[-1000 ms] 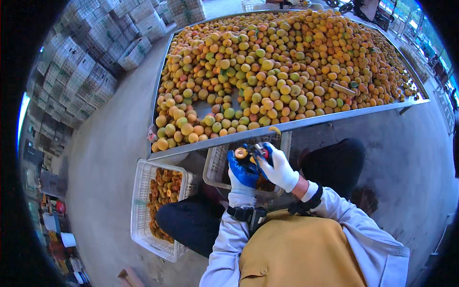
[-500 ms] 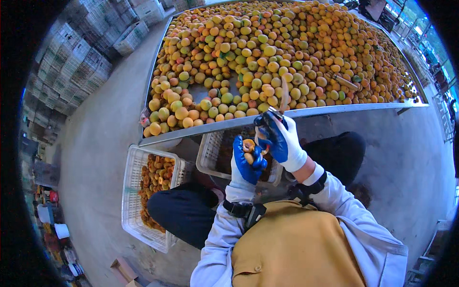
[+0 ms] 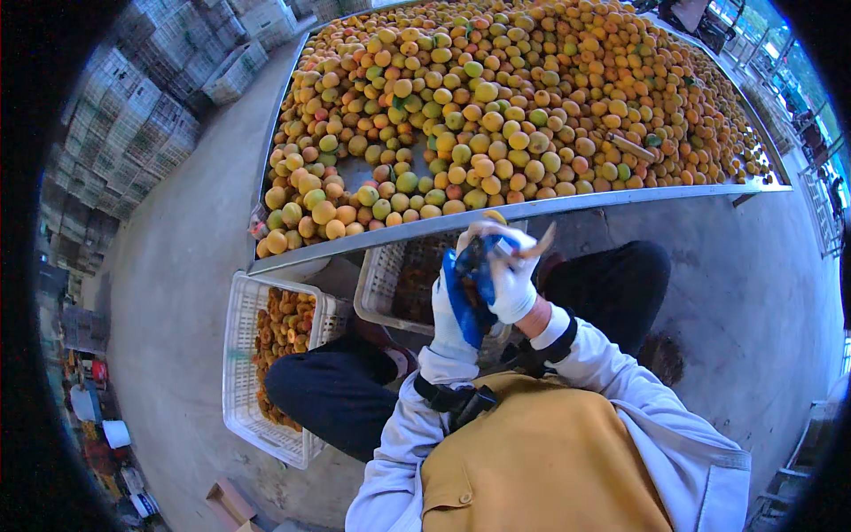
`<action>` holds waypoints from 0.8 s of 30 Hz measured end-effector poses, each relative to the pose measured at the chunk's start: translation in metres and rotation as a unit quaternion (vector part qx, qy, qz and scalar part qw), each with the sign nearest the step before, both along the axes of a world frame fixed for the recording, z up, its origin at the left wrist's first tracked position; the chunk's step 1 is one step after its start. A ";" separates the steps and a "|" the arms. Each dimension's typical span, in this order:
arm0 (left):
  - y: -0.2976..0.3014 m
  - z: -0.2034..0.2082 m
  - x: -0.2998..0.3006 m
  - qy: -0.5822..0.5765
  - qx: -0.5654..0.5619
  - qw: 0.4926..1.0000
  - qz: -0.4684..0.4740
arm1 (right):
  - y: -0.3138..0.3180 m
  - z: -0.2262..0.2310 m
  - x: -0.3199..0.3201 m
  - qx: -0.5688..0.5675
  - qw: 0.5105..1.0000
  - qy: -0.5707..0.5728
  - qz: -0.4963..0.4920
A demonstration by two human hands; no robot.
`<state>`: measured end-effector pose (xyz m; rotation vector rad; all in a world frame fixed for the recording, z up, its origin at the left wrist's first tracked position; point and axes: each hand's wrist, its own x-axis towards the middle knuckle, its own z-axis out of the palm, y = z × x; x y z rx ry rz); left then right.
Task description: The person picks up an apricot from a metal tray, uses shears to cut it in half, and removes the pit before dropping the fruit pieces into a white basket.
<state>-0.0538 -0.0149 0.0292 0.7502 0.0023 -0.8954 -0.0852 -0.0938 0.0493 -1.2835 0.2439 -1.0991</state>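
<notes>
My hands, in white gloves with blue coated palms, meet just in front of the table's near edge. My left hand [image 3: 458, 301] is closed, and a sliver of yellow apricot [image 3: 494, 215] shows at its fingertips; the rest is hidden behind the other hand. Across it lies my right hand [image 3: 511, 279], closed on a small tool with a curved tan handle [image 3: 541, 242]. Motion smears the fingers, and the tool's working end cannot be made out. Beyond the hands, a metal-rimmed table [image 3: 381, 238] carries a large heap of apricots [image 3: 496, 115].
A white crate [image 3: 233, 355] of split apricots [image 3: 285, 324] stands left of my knee. Another crate [image 3: 377, 275] sits partly under the table, below my hands. A wooden stick [image 3: 631, 147] lies on the heap. Stacked crates [image 3: 115, 115] line the left side.
My right hand has moved down and left over the left hand, its tool handle swinging from upright to pointing right. The apricot halves that showed in my left hand are now out of sight.
</notes>
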 end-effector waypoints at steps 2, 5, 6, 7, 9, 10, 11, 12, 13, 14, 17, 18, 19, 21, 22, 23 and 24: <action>0.003 -0.013 0.003 0.033 -0.029 0.998 0.037 | -0.005 0.007 0.002 -0.187 0.982 -0.002 0.004; 0.008 -0.029 0.012 -0.331 0.070 0.941 -0.004 | 0.002 -0.001 0.006 0.291 0.955 -0.031 0.055; 0.008 -0.029 0.009 -0.526 0.176 0.831 0.026 | -0.013 0.000 0.008 0.270 0.950 -0.066 0.140; 0.010 -0.032 0.009 -0.528 0.177 0.830 0.028 | -0.021 0.005 0.012 0.288 0.932 -0.071 0.207; 0.012 -0.040 0.013 -0.430 0.130 0.894 -0.006 | -0.026 0.016 0.012 0.335 0.905 -0.083 0.248; -0.001 -0.004 -0.001 -0.236 0.099 0.966 0.046 | -0.036 0.013 0.010 0.334 0.907 -0.086 0.241; -0.002 -0.003 -0.003 -0.238 0.098 0.965 0.047 | -0.040 0.011 0.009 0.362 0.885 -0.096 0.276; 0.000 -0.003 -0.005 -0.218 0.113 0.968 0.045 | -0.044 0.009 0.009 0.389 0.861 -0.107 0.310; 0.001 -0.003 -0.006 -0.198 0.127 0.971 0.044 | -0.047 0.008 0.009 0.388 0.861 -0.108 0.311; 0.003 -0.008 -0.004 -0.200 0.127 0.971 0.044 | -0.050 0.006 0.010 0.416 0.844 -0.106 0.322; 0.005 -0.025 0.008 -0.146 0.089 0.985 -0.011 | -0.049 0.011 0.010 0.466 0.828 -0.083 0.302; 0.005 -0.029 0.010 -0.174 0.075 0.982 -0.021 | -0.051 0.008 0.010 0.465 0.819 -0.092 0.323; 0.003 -0.025 0.010 -0.202 0.060 0.977 -0.033 | -0.054 0.007 0.009 0.465 0.811 -0.103 0.340; 0.004 -0.016 0.008 -0.218 0.047 0.973 -0.055 | -0.055 0.005 0.006 0.474 0.811 -0.102 0.327; 0.005 -0.010 0.007 -0.235 0.035 0.969 -0.072 | -0.054 0.006 0.005 0.484 0.810 -0.099 0.317; 0.007 -0.011 0.008 -0.236 0.034 0.968 -0.072 | -0.054 0.005 0.005 0.483 0.810 -0.100 0.318; 0.010 -0.014 0.009 -0.363 0.080 0.926 -0.067 | -0.054 0.004 0.005 0.487 0.807 -0.102 0.317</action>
